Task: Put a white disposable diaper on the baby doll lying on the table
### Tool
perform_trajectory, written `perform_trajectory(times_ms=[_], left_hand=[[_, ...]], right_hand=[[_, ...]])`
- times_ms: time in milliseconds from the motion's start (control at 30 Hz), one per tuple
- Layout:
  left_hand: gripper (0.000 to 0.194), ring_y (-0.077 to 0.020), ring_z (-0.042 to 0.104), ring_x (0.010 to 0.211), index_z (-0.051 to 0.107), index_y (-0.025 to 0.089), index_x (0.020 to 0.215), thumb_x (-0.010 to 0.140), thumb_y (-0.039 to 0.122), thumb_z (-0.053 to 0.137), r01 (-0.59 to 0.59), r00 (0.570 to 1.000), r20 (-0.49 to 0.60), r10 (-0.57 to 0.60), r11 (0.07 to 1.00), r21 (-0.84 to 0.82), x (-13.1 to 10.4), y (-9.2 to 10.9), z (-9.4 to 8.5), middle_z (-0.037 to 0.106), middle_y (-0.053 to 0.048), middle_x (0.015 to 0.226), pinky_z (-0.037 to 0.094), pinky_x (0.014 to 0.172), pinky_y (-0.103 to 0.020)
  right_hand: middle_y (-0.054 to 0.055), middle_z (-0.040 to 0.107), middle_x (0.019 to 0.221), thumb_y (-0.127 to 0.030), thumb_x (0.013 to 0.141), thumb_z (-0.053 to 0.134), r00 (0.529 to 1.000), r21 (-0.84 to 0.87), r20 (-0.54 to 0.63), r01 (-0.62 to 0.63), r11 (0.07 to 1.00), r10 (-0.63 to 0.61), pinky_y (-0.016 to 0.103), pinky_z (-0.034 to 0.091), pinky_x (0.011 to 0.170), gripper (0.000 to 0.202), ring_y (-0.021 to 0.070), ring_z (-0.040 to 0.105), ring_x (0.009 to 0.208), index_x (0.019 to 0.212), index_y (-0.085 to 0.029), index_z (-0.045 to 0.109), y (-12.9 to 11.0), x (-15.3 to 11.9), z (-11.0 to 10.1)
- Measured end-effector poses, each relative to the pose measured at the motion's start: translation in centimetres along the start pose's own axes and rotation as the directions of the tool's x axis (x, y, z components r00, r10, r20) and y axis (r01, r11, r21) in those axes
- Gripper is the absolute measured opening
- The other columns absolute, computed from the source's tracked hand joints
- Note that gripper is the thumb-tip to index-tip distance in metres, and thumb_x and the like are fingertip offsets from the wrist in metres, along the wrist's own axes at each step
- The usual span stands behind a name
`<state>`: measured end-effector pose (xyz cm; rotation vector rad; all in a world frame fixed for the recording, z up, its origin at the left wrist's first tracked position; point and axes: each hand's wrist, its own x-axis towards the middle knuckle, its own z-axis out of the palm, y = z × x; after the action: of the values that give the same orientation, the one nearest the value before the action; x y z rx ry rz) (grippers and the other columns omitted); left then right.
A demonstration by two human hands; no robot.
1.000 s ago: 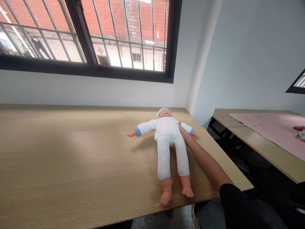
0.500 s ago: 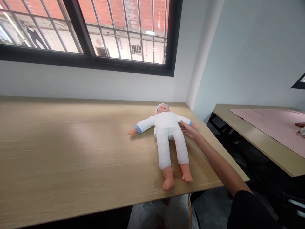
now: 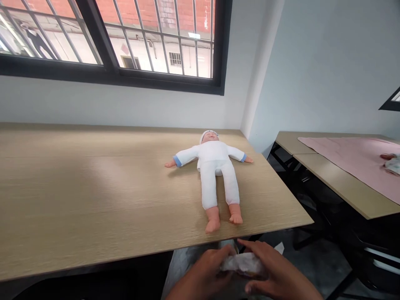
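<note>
Below the table's front edge, my left hand [image 3: 208, 266] and my right hand [image 3: 271, 266] face each other, fingers curled round a crumpled white packet [image 3: 245, 263]. The packet has some colour on its underside; its exact kind does not show. A white scrap [image 3: 279, 248] sticks out beyond my right hand. On the table, a baby doll [image 3: 215, 160] lies on its back, head toward the wall and feet toward me, arms spread. It wears a white suit with blue cuffs and a white cap. Neither hand touches the doll.
The wooden table [image 3: 103, 200] runs along the wall beneath a barred window [image 3: 162, 77]. To the right, across a gap, stands a second table [image 3: 337, 179] with a pink cloth [image 3: 353, 156] and part of another doll [image 3: 392, 162] on it.
My right hand has left the doll's side and come down below the table edge. My left hand has come into view, and both now hold the white packet. The view has shifted slightly.
</note>
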<state>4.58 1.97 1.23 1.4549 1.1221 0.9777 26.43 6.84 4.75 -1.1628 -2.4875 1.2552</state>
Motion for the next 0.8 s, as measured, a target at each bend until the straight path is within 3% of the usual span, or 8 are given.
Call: perform_trajectory(times_ms=[67,133,267,367,467,633,800], left_hand=[[0.028,-0.0177,0.062,0.078,0.064,0.024,0.095,0.071,0.011,0.061,0.006,1.0,-0.011,-0.005,0.999,0.043,0.4,0.1,0.2,0.068,0.0,0.087,0.048,0.069,-0.024],[0.03,-0.0183,0.063,0.083,0.058,0.024,0.104,0.075,0.018,0.063,0.005,0.997,-0.073,-0.007,1.0,-0.028,0.6,0.2,0.2,0.066,-0.003,0.094,0.05,0.071,-0.024],[0.041,-0.0194,0.064,0.088,0.051,0.022,0.108,0.073,0.03,0.07,0.003,0.97,-0.234,-0.06,0.972,-0.235,1.0,2.0,-0.5,0.067,-0.006,0.099,0.052,0.074,-0.026],[0.056,-0.0169,0.066,0.076,0.047,0.021,0.117,0.07,0.035,0.073,0.047,0.932,-0.331,-0.151,0.952,-0.304,1.5,4.2,-1.4,0.07,-0.004,0.089,0.052,0.067,-0.024],[0.057,-0.0157,0.066,0.07,0.048,0.019,0.116,0.069,0.038,0.074,0.054,0.898,-0.401,-0.179,0.951,-0.304,2.1,5.6,-2.3,0.071,-0.004,0.085,0.052,0.062,-0.022],[0.058,-0.0175,0.068,0.071,0.046,0.02,0.12,0.071,0.035,0.073,0.034,0.871,-0.449,-0.198,0.937,-0.347,2.4,5.9,-3.5,0.072,-0.004,0.083,0.054,0.063,-0.024],[0.063,-0.0221,0.067,0.091,0.051,0.022,0.122,0.065,0.023,0.077,-0.077,0.843,-0.511,-0.167,0.903,-0.423,2.5,5.5,-4.2,0.072,-0.006,0.098,0.054,0.076,-0.028]], right_hand=[[0.005,0.066,0.108,-0.038,0.073,0.071,1.0,-0.025,-0.013,-0.001,1.0,0.001,0.033,0.044,0.088,0.044,0.0245,0.06,0.099,0.114,-0.025,0.062,-0.2,0.7,0.1],[0.003,0.068,0.088,-0.039,0.08,0.063,0.997,-0.019,-0.052,0.05,0.999,-0.051,0.029,0.044,0.077,0.021,0.0205,0.061,0.084,0.091,-0.022,0.067,-0.5,1.3,0.0],[0.0,0.063,0.074,-0.044,0.085,0.055,0.971,0.111,-0.204,0.152,0.982,-0.127,0.023,0.039,0.062,0.03,0.0142,0.056,0.068,0.076,-0.017,0.063,-0.8,2.3,-0.5],[-0.001,0.059,0.069,-0.045,0.084,0.057,0.952,0.233,-0.291,0.165,0.958,-0.093,0.021,0.035,0.055,0.031,0.0115,0.051,0.062,0.077,-0.015,0.063,-0.7,3.6,-1.1],[-0.002,0.054,0.063,-0.046,0.081,0.061,0.947,0.347,-0.319,0.151,0.926,-0.035,0.02,0.032,0.051,0.033,0.0099,0.046,0.058,0.073,-0.014,0.062,-0.9,4.9,-1.8],[0.0,0.059,0.073,-0.045,0.079,0.063,0.955,0.501,-0.296,0.177,0.847,-0.025,0.021,0.037,0.055,0.032,0.0112,0.049,0.064,0.088,-0.015,0.063,-1.5,6.2,-2.6],[0.001,0.061,0.084,-0.044,0.079,0.064,0.945,0.517,-0.322,0.223,0.827,-0.053,0.021,0.041,0.06,0.033,0.0126,0.053,0.071,0.1,-0.018,0.062,-1.8,6.5,-2.9]])
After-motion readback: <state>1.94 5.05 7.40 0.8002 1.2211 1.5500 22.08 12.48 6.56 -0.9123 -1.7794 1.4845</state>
